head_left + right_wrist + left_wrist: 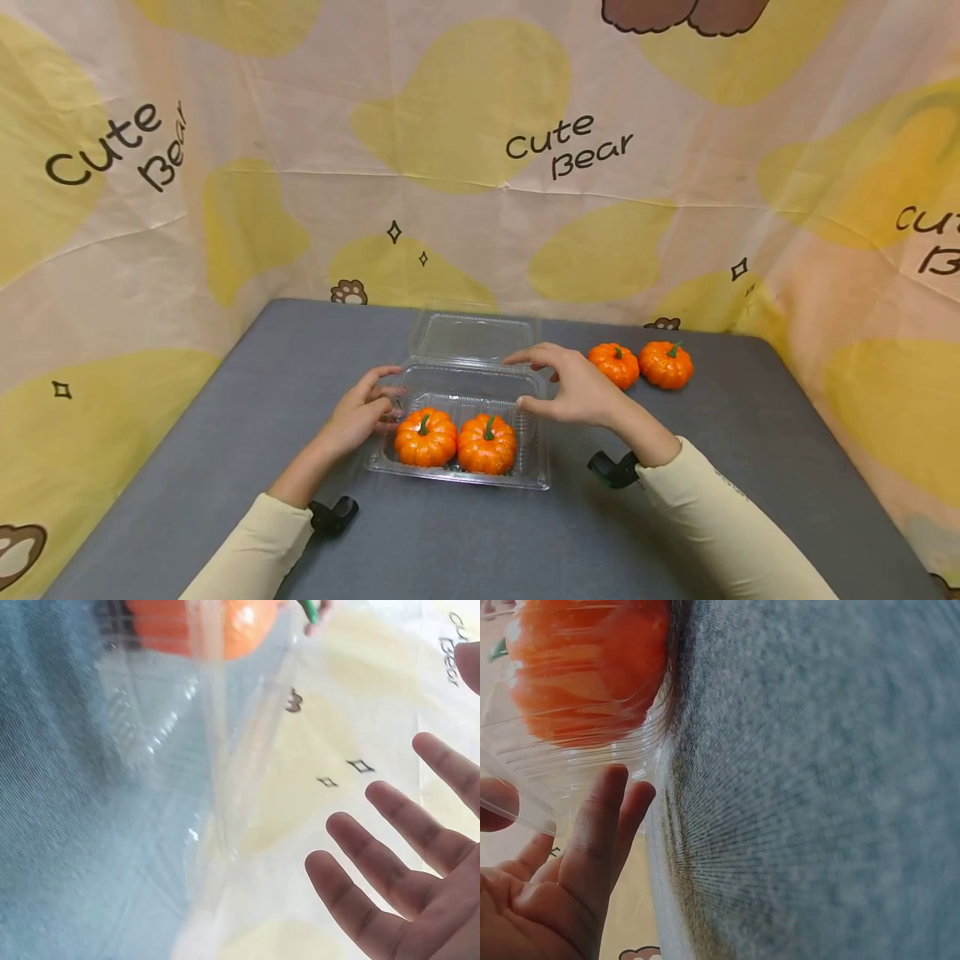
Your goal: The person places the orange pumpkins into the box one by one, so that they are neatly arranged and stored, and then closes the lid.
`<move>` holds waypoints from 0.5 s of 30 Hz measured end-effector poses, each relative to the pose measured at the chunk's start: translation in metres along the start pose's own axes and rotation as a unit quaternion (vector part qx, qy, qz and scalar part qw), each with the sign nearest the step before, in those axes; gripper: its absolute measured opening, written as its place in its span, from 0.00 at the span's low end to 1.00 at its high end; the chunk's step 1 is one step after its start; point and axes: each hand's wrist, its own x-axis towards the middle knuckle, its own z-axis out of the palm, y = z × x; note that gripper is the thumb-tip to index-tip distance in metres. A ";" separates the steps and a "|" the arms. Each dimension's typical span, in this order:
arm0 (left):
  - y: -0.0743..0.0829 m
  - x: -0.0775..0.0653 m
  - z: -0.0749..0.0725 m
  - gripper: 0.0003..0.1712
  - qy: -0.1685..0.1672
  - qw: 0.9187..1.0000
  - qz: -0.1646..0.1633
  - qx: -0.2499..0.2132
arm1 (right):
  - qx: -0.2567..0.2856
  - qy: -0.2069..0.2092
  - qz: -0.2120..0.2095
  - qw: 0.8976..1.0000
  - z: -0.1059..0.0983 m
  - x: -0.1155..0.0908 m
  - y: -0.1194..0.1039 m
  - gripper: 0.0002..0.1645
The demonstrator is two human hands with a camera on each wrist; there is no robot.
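A clear plastic clamshell box (534, 467) lies with its lid (474, 336) folded back on the far side. Two small orange pumpkins with green stems, a left one (425, 437) and a right one (487, 445), sit side by side in its near half. My left hand (362, 415) is at the box's left wall, its fingers loosely extended; the left wrist view has the fingertips (613, 774) right by the ribbed side. Over the right rim hovers my right hand (581, 387), fingers spread and holding nothing, as the right wrist view (397, 862) also shows.
Two more orange pumpkins, one (619, 371) partly behind my right hand and another (666, 365), stand at the back right of the grey table (300, 358). A printed cloth (465, 117) hangs behind the table. Both wrists carry black camera mounts.
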 end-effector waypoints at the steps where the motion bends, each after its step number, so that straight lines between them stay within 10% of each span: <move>1: 0.001 0.000 0.000 0.31 0.001 1.000 0.000 0.000 | 0.005 0.004 0.001 1.000 -0.002 0.000 0.001 0.29; 15: 0.003 0.000 0.004 0.31 0.009 1.000 -0.012 -0.015 | 0.018 0.058 0.035 0.998 -0.034 -0.005 0.010 0.33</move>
